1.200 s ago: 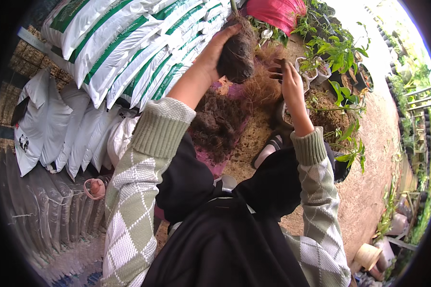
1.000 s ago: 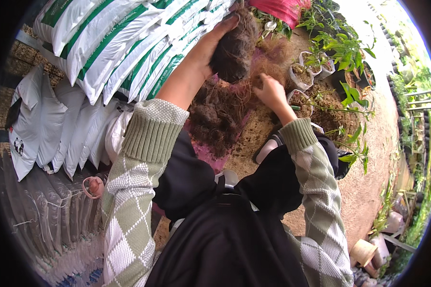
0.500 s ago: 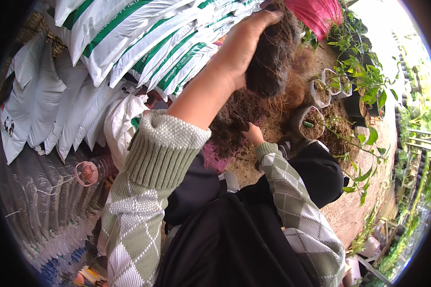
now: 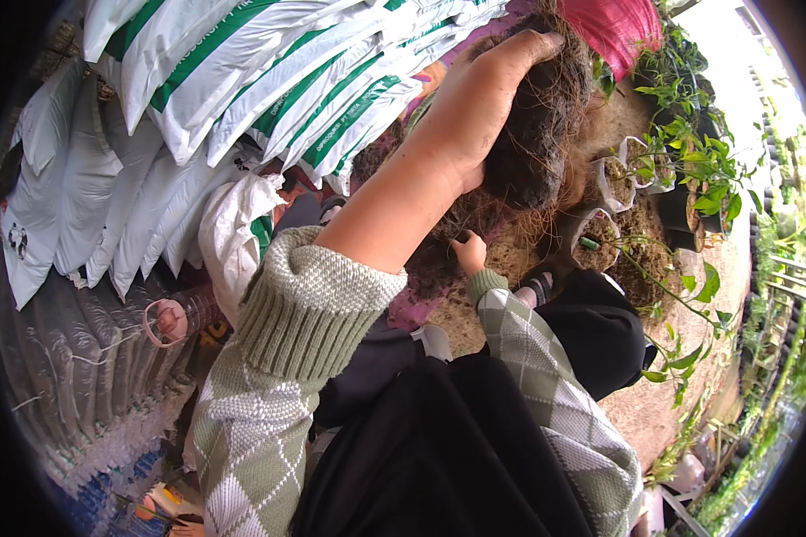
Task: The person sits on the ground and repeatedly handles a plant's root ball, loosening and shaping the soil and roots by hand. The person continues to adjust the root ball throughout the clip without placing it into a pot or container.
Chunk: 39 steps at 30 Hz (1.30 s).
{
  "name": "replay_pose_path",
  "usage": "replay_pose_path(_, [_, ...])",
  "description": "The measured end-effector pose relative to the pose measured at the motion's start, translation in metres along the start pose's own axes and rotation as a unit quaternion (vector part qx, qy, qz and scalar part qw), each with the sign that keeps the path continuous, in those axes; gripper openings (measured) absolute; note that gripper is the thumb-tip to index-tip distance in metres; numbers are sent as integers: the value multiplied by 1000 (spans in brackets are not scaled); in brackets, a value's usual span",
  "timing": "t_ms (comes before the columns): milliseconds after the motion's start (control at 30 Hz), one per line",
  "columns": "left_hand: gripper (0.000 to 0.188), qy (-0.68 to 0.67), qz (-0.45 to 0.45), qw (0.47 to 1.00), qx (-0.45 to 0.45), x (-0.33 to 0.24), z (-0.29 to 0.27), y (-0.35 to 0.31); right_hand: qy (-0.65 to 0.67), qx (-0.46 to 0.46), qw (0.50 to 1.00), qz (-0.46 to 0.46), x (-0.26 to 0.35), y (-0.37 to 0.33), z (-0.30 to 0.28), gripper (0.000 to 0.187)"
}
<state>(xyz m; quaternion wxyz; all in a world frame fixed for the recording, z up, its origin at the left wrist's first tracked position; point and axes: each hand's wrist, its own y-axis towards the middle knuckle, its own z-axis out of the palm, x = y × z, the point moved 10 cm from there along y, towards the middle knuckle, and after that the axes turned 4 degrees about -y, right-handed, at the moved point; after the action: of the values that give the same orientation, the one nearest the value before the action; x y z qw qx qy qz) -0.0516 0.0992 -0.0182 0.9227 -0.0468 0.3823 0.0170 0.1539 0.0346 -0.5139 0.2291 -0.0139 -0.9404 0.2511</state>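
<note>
My left hand is closed round a root ball, a dark clump of soil laced with fine brown roots, raised high in front of me. Its thumb lies over the far end of the clump; the other fingers are mostly hidden behind it. Lower down, my right hand is at a heap of dark soil on a pink sheet. The fingers of that hand are curled at the soil's edge, and whatever they may hold cannot be made out.
White and green sacks are stacked at the upper left, with a clear plastic bottle below them. White planting bags and leafy plants stand to the right. A pink-red sack is at the far side.
My left hand has shifted a little to the right with the root ball, which is turned slightly. My right hand stays by the soil heap. The view has moved slightly.
</note>
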Motion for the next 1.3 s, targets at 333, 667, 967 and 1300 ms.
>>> replay_pose_path(333, [38, 6, -6, 1000, -19, -2, -5, -5, 6, 2, 998, 61, 18, -15, -30, 50])
replay_pose_path(667, [35, -53, 0, 999, -10, -6, 1, -11, 16, -101, 994, 37, 15, -13, -73, 32])
replay_pose_path(967, [34, -84, -5, 996, -12, 3, 3, -5, -59, -38, 991, -115, 33, -40, -22, 31])
replay_pose_path(1300, [30, -108, -40, 993, 38, 2, 16, -7, -7, -99, 990, -101, 27, -93, -37, 63])
